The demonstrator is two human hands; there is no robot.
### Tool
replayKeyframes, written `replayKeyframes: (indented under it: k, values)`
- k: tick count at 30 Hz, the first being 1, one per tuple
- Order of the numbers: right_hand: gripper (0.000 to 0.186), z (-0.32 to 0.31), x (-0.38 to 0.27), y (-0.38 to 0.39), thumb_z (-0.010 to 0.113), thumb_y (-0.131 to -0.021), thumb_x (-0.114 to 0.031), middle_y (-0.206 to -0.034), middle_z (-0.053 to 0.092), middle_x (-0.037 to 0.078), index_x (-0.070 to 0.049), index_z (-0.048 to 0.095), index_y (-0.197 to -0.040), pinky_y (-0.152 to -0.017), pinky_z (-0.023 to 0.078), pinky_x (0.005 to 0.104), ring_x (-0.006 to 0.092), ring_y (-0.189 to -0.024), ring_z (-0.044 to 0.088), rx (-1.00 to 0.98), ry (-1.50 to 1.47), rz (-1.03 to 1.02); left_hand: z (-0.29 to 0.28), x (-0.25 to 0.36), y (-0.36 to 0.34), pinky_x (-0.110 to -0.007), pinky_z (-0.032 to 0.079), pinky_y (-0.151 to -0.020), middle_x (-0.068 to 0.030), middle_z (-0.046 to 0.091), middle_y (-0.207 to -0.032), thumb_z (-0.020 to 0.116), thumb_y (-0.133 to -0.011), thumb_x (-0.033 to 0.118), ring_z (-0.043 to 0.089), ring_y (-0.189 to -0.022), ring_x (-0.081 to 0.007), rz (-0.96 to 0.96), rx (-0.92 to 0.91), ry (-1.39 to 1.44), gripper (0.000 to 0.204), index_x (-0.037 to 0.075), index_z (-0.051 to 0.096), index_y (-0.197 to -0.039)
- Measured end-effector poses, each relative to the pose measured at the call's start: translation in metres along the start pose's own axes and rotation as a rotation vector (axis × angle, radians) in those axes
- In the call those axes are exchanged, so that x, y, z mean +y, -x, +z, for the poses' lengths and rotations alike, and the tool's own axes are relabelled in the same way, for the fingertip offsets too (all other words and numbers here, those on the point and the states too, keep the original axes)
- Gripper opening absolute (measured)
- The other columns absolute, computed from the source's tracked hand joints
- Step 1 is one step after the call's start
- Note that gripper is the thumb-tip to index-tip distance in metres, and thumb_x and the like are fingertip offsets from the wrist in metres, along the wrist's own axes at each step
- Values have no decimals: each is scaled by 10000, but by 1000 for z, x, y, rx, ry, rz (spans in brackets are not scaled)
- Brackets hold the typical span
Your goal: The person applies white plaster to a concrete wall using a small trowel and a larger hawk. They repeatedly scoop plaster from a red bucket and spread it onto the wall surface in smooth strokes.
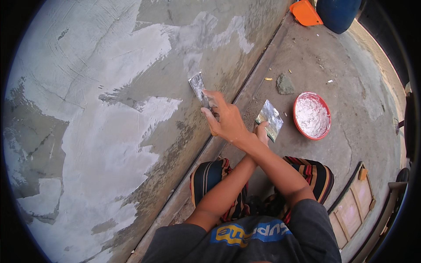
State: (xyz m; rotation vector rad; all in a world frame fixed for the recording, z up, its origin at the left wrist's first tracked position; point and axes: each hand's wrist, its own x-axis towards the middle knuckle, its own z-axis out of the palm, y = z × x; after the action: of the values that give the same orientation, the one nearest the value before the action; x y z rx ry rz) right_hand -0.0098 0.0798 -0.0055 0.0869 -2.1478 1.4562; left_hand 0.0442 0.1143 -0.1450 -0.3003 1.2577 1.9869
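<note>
My forearms cross, the right one over the left. My right hand (228, 119) is closed round a putty knife (197, 82), its blade against or very near the grey wall (166, 118), just below a smear of white putty. Held low beside the wall, my left hand (262, 131) grips a flat metal plate (271, 115) with pale smudges on it; its handle, if any, is hidden. To the right of the plate, a red bowl (315, 138) of white putty (311, 115) stands on the ground. Broad white putty patches (105, 144) cover much of the wall.
A grey stone (285, 84) lies between the wall and the bowl, with small scraps around it. Farther off are an orange dustpan (305, 13) and a blue barrel (337, 15). A wood-framed panel (351, 215) lies at the lower right. My knees flank my arms.
</note>
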Motion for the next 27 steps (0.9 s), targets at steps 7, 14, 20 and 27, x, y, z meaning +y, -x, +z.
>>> replayKeyframes:
  k: [7,14,20,27]
  values:
    - [424,18,25,-4,630,-874,-59,-855,609,260,-30,458,-1259,-617,479,451,432,-724,605,19,152,-135,-10,-34,-25,-391,358,-1017,-229,505,-1289,478,-892,394,477,-1188,-328,-14,146,-296,592,-64,434,-1266]
    - [515,-8,53,22,659,-861,-44,-892,651,245,-65,460,-1336,-601,514,376,396,-703,642,1,255,-152,4,-25,-9,-396,335,-1040,-277,479,-1330,482,-880,379,439,-1253,-374,-49,92,-461,617,-82,419,-1285]
    - [566,8,30,-8,664,-855,-36,-1001,670,219,-87,456,-1379,-625,527,380,394,-790,659,134,114,-304,-21,-80,-54,-330,407,-802,-98,538,-1007,592,-830,334,474,-886,-171,106,126,-310,453,0,515,-1126]
    - [620,16,61,8,629,-872,-63,-947,655,231,-117,388,-1440,-620,523,426,386,-761,647,11,201,-220,6,-31,-7,-337,411,-807,-115,552,-1015,559,-839,334,499,-916,-190,8,147,-369,478,-15,506,-1161]
